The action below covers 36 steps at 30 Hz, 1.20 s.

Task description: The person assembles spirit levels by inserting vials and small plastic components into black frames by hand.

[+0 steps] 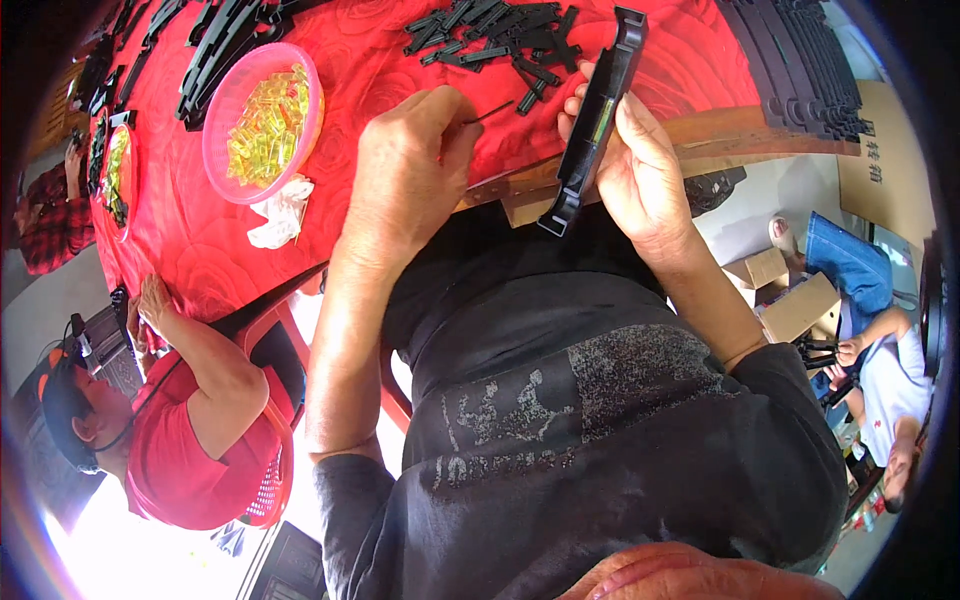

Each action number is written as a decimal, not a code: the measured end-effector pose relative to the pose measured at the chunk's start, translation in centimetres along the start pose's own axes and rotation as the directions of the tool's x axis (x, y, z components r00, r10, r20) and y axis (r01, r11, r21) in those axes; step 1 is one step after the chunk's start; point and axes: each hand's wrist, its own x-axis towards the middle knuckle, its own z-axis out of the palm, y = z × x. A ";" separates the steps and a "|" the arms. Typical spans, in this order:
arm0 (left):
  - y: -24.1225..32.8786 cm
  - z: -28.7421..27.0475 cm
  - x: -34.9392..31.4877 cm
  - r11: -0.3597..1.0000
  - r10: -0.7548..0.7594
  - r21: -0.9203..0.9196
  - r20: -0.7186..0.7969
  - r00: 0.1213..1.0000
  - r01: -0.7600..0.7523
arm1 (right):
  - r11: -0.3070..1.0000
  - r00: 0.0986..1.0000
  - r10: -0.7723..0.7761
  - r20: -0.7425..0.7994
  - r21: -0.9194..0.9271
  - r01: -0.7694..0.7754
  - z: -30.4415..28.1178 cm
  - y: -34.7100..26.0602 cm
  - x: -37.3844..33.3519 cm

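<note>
My right hand (645,165) is closed round a long black plastic housing (582,150), held at a slant over the table's near edge. A small yellow-green piece (606,118) shows in the middle of this housing. To its left my left hand (408,165) is closed in a pinch above the red tablecloth. A thin dark rod (493,112) sticks out from its fingers toward the housing, tip apart from it. What the rest of the rod looks like is hidden by the hand. Beyond both hands lies a loose pile of small black plastic parts (490,35).
A pink basket (213,150) of clear yellow pieces stands left, beside crumpled white tissue (282,213). Long black housings (222,55) lie at far left; more are stacked (800,70) at far right. A person in red (205,440) sits left; another (895,385) is at right, near cardboard boxes (800,305).
</note>
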 end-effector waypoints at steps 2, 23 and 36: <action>0.5 -0.9 0.1 0.999 -0.035 -0.009 0.046 0.998 0.035 | 1.000 1.000 0.008 -0.002 -0.004 -0.008 -0.1 0.0 0.0; -0.7 0.8 5.1 0.920 0.202 0.321 0.106 0.974 -0.225 | 0.998 0.998 -0.012 0.057 0.066 0.008 -1.4 -0.4 0.9; 0.2 4.8 0.9 0.955 -0.218 0.193 -0.057 0.974 0.225 | 0.996 0.996 -0.031 0.087 0.087 0.023 -1.6 -0.5 1.1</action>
